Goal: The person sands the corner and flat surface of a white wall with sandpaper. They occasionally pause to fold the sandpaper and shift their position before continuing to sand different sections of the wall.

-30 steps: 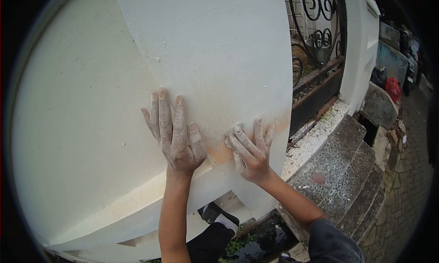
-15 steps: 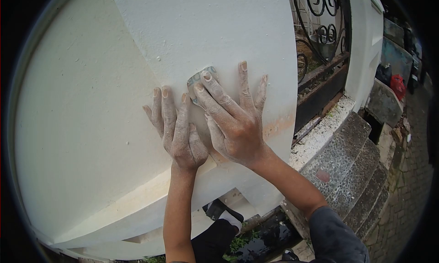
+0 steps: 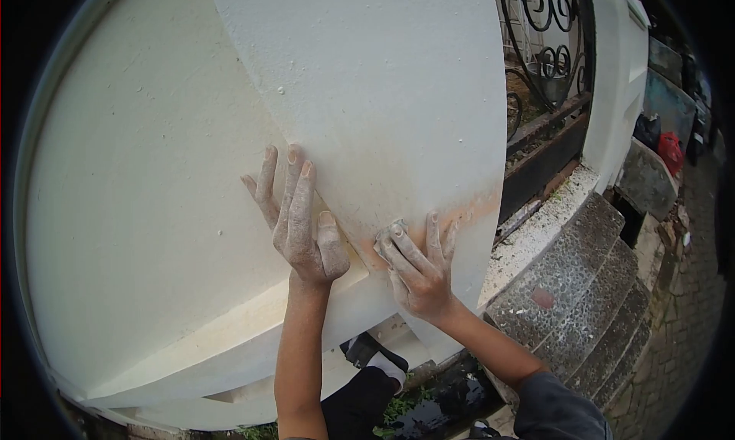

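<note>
My right hand (image 3: 423, 278), coated in white dust, presses a small piece of sandpaper (image 3: 380, 239) flat against the white wall (image 3: 367, 72). Most of the sheet is hidden under the fingers. It lies low on the wall, by an orange-brown worn patch (image 3: 476, 207). To the left, my left hand (image 3: 300, 229) is dusty too, its fingers stretched upward at the wall's corner line. It holds nothing, and its fingertips appear to rest on the surface.
A ledge (image 3: 230, 333) runs along the wall's foot. Below are my shoe (image 3: 375, 353) and a ditch (image 3: 452, 398) with dark water. On the right stand a black iron gate (image 3: 547, 145), speckled steps (image 3: 563, 287), a red bag (image 3: 670, 152) and a paved path (image 3: 681, 333).
My right hand has slid down and slightly right along the wall with the sandpaper, away from my left hand. The left hand has stayed nearly in place.
</note>
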A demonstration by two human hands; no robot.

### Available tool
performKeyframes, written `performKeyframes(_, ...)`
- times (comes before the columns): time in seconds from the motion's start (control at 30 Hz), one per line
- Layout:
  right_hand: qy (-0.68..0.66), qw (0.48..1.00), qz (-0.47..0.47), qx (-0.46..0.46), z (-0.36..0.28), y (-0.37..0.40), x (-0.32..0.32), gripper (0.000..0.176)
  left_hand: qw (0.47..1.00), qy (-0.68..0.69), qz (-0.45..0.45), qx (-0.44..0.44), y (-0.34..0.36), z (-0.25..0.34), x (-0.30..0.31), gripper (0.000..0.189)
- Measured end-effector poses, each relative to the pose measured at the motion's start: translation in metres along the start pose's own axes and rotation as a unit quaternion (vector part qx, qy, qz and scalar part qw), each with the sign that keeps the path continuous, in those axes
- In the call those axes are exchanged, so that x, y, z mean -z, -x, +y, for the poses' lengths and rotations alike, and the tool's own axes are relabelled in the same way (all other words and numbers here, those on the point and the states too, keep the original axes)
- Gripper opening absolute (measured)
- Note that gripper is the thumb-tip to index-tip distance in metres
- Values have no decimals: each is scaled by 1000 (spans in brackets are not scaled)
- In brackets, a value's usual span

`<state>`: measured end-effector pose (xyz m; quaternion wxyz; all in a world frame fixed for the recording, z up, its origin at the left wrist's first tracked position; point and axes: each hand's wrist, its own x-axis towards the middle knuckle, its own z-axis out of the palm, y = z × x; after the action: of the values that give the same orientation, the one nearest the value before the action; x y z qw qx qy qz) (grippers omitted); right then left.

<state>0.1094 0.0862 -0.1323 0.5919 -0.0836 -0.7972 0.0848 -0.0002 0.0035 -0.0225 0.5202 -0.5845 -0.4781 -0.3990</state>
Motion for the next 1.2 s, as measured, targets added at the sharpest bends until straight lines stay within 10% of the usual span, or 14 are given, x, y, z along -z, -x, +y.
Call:
performKeyframes(0.2,9,993,109,38,-6,-95,25,41,999,18,31,20,1,0,-10,46)
performKeyframes(0.4,18,998,50,25,29,17,-5,40,1000,-14,20,-4,1,-3,-7,45)
performKeyframes(0.57,26,994,87,58,14,-86,33,36,999,-48,3,-22,-4,1,-6,46)
performKeyframes(1.2,32,998,55,13,31,-30,19,44,1000,-20,23,8,0,3,-10,41)
